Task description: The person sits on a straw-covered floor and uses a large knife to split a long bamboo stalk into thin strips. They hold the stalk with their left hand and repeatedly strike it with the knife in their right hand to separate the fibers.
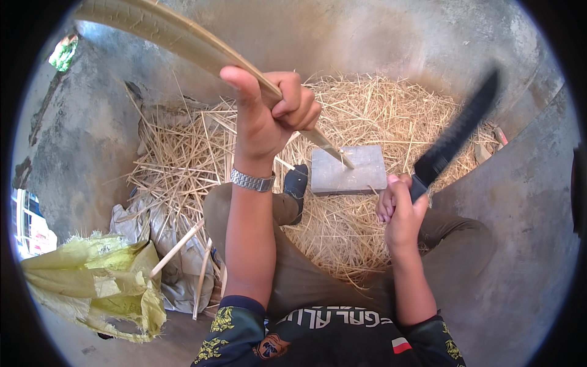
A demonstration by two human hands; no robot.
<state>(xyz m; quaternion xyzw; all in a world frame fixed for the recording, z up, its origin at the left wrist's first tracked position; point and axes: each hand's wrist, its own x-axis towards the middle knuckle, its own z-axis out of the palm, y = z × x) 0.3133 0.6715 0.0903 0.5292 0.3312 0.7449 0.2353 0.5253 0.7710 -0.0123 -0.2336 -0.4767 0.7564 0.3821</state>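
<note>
My left hand [278, 110] is closed round a long split strip of bamboo [189, 38], the thumb lying along it. The strip slants from the upper left down to a grey block [342, 181], where its lower end meets the top face. Off to the right, my right hand [400, 207] grips the handle of a large dark-bladed knife [455, 131]. The blade points up and to the right, apart from the bamboo, and looks slightly blurred.
Pale shavings and thin sticks [367, 113] cover the floor around the block. A torn yellow sack [101, 287] and a grey sheet [186, 281] lie at the left. Concrete walls [397, 37] close in behind and at the right. My dark-socked foot [296, 183] rests left of the block.
</note>
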